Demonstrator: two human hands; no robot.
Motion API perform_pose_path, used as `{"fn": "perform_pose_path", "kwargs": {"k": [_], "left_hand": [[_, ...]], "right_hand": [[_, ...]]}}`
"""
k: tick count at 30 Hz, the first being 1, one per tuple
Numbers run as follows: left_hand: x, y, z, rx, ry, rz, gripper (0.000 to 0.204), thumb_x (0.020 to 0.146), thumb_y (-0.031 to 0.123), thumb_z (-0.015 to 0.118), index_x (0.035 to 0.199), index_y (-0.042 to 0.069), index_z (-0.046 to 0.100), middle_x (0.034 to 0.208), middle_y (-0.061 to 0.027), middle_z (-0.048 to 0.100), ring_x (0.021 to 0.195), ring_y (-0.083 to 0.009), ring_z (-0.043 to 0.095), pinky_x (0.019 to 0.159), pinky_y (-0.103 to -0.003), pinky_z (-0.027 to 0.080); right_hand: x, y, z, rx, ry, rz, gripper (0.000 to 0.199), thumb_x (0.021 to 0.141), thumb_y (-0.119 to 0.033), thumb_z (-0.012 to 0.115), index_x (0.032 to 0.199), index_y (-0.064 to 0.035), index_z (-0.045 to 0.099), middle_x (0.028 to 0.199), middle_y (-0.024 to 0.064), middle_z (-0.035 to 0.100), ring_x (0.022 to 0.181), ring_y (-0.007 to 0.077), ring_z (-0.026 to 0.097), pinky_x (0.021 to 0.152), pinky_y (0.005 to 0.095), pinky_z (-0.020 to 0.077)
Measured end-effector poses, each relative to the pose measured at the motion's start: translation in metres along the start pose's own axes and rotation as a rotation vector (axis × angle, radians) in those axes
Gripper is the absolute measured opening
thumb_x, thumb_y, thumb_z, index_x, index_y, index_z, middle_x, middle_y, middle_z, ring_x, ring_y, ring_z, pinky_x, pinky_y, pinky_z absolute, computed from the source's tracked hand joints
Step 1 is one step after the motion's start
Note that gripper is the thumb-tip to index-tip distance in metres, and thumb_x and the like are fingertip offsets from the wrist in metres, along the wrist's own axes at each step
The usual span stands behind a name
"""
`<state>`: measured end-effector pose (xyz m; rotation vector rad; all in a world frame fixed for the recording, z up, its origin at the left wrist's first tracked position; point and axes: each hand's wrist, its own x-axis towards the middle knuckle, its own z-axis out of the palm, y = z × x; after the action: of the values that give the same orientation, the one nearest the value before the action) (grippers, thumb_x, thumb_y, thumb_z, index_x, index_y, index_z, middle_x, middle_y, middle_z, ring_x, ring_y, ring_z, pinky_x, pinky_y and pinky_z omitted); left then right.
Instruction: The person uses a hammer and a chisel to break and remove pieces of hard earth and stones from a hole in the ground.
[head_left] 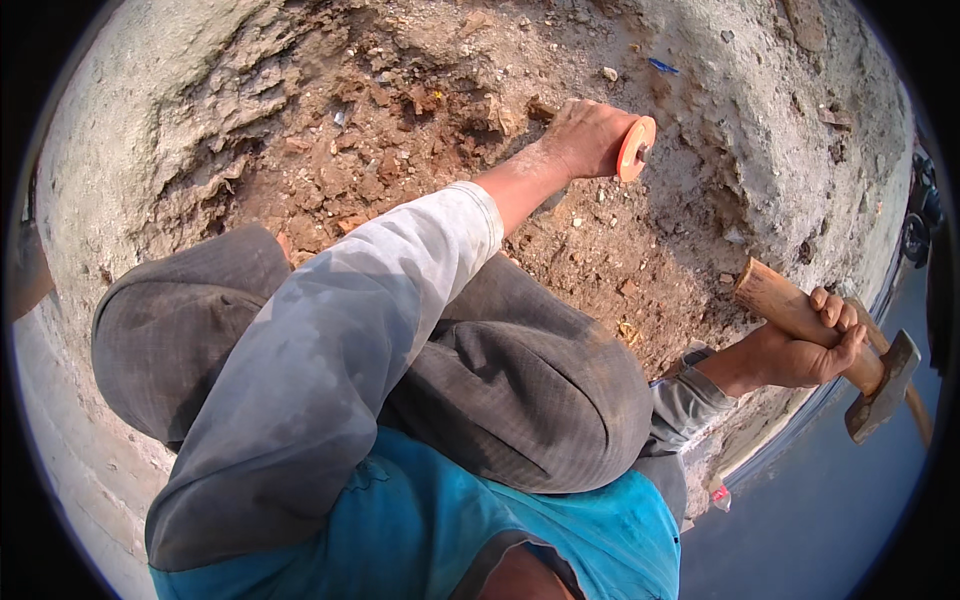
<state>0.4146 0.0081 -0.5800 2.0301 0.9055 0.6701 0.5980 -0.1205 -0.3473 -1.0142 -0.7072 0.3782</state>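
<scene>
My left hand is stretched out over the broken ground and closed in a fist round a chisel with a round orange hand guard. The guard sits against the thumb side of the fist, with a small dark metal end at its middle. My fingers hide most of the chisel's shank, and its tip cannot be made out. Off to the right, my right hand is wrapped round the thick wooden handle of a hammer, close to its head. The steel hammer head points away from the chisel, to the lower right.
Crumbled earth and stone chips lie in a dug hollow before my bent knees. Rough grey concrete surrounds it. A blue scrap lies beyond my left hand. Smooth grey pavement runs along the lower right.
</scene>
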Motion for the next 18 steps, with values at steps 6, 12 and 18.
{"fn": "perform_pose_path", "kwargs": {"k": [6,12,18], "left_hand": [[-0.011,-0.017,-0.009,-0.044,0.027,0.065,0.027,0.075,0.034,0.077,0.096,0.021,0.064,0.084,-0.0085,0.071,0.081,-0.0315,0.070,0.070,-0.044,0.056],[-0.014,-0.019,-0.008,0.036,0.061,0.089,0.029,0.073,0.026,0.078,0.097,0.016,0.064,0.086,-0.0097,0.071,0.082,-0.0321,0.070,0.072,-0.043,0.057],[-0.014,-0.015,0.009,-0.021,0.023,0.093,0.028,0.074,0.026,0.077,0.097,0.015,0.064,0.088,-0.0113,0.071,0.084,-0.0332,0.070,0.074,-0.045,0.057]], "right_hand": [[-0.145,0.093,-0.002,-0.309,-0.185,1.096,0.023,0.089,-0.010,0.066,0.102,-0.0021,0.049,0.072,0.0074,0.059,0.051,0.0140,0.058,0.045,0.0277,0.0499],[-0.100,0.028,-0.014,-0.578,-0.011,0.586,0.034,0.087,-0.011,0.068,0.114,0.0021,0.050,0.071,0.0088,0.058,0.054,0.0156,0.056,0.049,0.0299,0.0494],[-0.044,0.039,0.010,-0.115,0.178,0.012,0.011,0.096,-0.014,0.055,0.094,-0.0069,0.047,0.073,0.0029,0.051,0.061,0.0139,0.051,0.058,0.0300,0.0498]]}}
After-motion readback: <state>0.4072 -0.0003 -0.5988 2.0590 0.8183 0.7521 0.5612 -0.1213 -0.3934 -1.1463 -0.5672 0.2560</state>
